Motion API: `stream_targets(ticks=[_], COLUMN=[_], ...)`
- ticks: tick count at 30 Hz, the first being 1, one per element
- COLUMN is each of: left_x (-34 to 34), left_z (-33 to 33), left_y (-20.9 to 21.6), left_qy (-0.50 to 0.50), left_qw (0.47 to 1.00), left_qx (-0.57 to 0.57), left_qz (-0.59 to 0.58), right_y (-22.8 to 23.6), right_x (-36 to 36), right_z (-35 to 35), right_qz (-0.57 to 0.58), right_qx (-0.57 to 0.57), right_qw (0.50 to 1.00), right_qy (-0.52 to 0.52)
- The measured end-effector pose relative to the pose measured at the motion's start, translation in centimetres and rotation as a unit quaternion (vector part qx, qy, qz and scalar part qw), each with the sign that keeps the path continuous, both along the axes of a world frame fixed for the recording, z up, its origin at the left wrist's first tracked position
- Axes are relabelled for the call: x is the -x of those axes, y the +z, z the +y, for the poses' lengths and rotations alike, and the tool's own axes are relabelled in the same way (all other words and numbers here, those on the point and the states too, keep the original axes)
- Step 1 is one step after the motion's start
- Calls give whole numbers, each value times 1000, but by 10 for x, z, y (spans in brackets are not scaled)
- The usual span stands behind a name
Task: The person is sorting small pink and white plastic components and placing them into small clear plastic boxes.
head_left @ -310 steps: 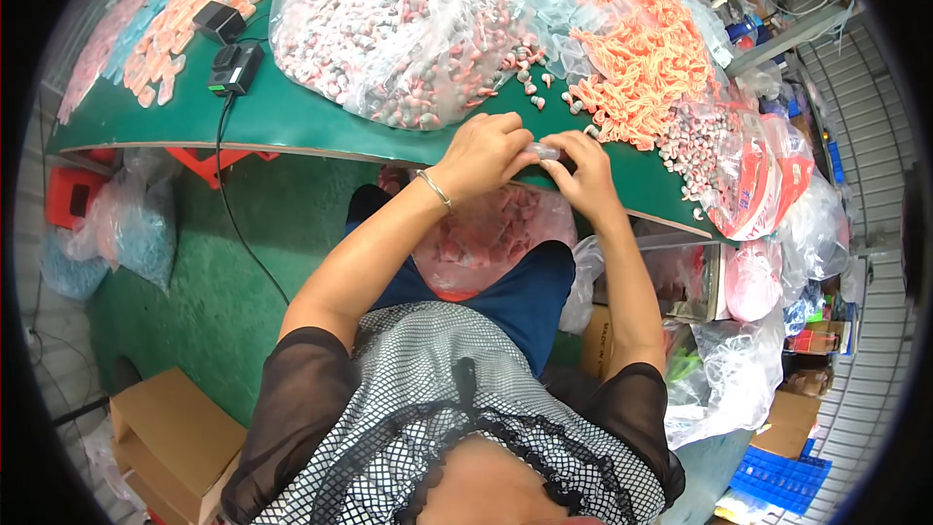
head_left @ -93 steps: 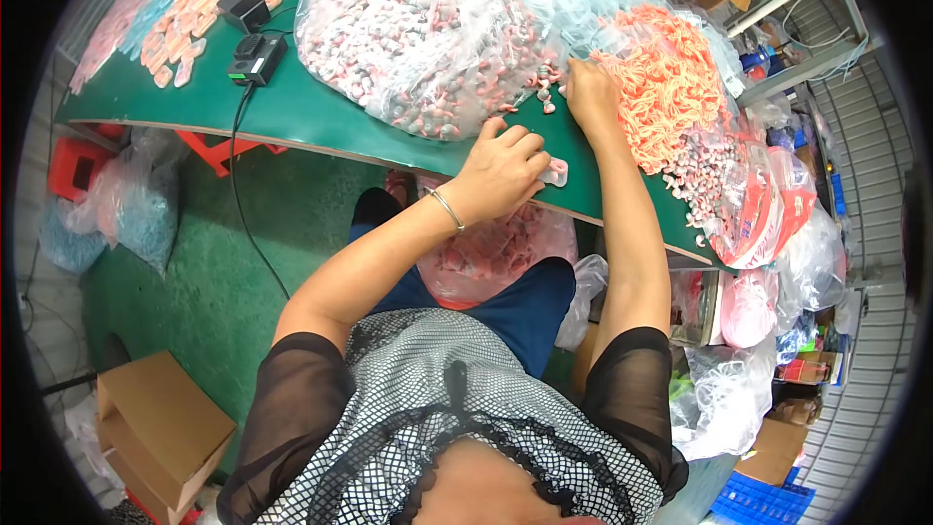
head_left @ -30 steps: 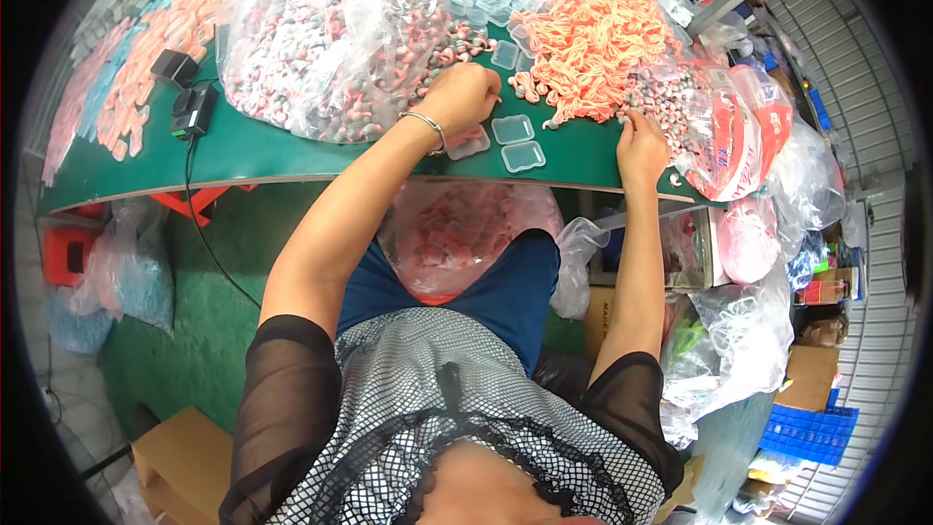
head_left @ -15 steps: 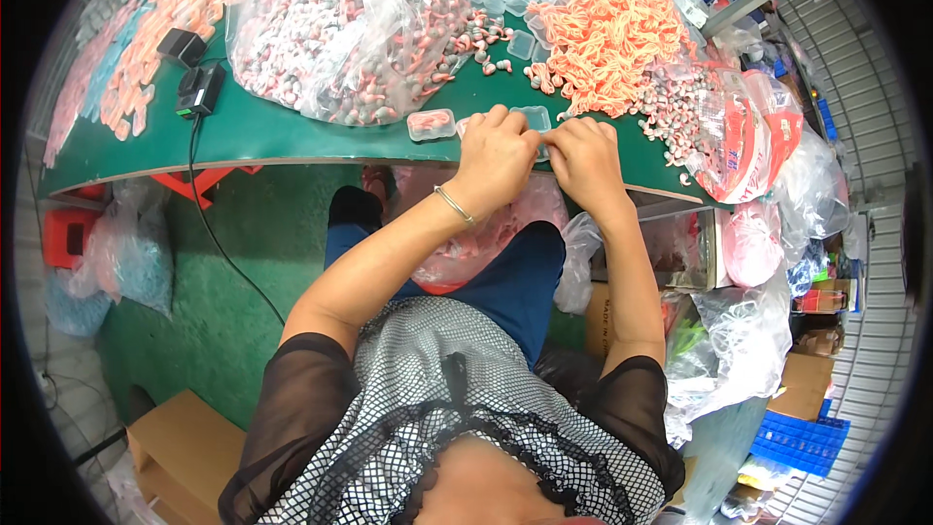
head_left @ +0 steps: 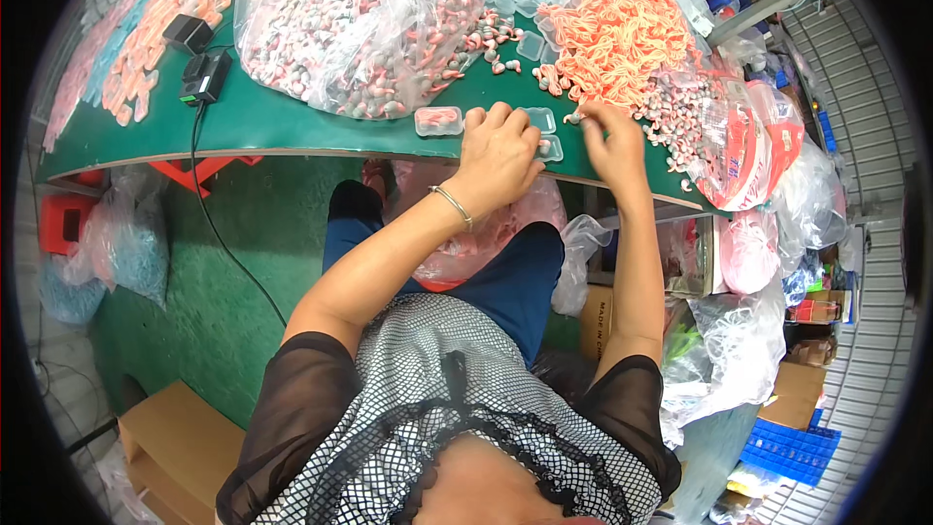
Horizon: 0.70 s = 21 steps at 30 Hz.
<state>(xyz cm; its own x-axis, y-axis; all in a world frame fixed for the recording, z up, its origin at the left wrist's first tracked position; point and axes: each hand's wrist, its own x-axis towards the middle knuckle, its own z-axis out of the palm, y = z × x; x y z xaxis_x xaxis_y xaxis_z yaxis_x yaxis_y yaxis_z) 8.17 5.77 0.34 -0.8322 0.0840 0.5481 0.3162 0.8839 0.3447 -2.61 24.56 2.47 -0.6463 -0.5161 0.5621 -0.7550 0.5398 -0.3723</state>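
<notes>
My left hand [head_left: 498,157] is at the table's front edge, its fingers curled and closed on a small clear plastic box [head_left: 551,148] with its hinged lid [head_left: 537,121] laid back. What lies under the fingers is hidden. To its left stands a closed clear box [head_left: 438,122] with pinkish pieces inside. My right hand [head_left: 618,148] is just right of the open box, thumb and fingers apart, fingertips next to a small grey-and-pink piece [head_left: 574,119] in front of the heap of orange cords [head_left: 617,24].
A large clear bag [head_left: 355,39] of grey-and-pink pieces fills the back middle. More such pieces [head_left: 677,107] spill from a red-and-white bag [head_left: 748,151] at the right. Black adapters with a cable [head_left: 204,76] sit at the left, beside rows of peach-coloured items [head_left: 160,34].
My right hand has left the open box and moved right toward the small pieces by the orange cords. My left hand stays at the box, which now shows more.
</notes>
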Motion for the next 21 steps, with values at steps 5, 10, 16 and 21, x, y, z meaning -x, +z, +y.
stream_targets(ticks=[5, 10, 16, 21], left_x=[2, 2, 3, 3], left_z=[-1, -3, -3, -5], left_y=[-4, -6, -7, -8], left_qy=[-10, -13, -15, -23], left_qw=[1000, 1000, 1000, 1000], left_qx=[-3, 0, -5, -15], left_qz=[4, 2, 11, 12], right_y=[-4, -3, -12, -3], right_x=[24, 27, 35, 13], right_z=[6, -1, 11, -1], right_qz=[65, 131, 118, -139], right_qx=[-147, -202, -133, 171], right_qw=[983, 967, 981, 975], right_qy=[-89, -79, -72, 23])
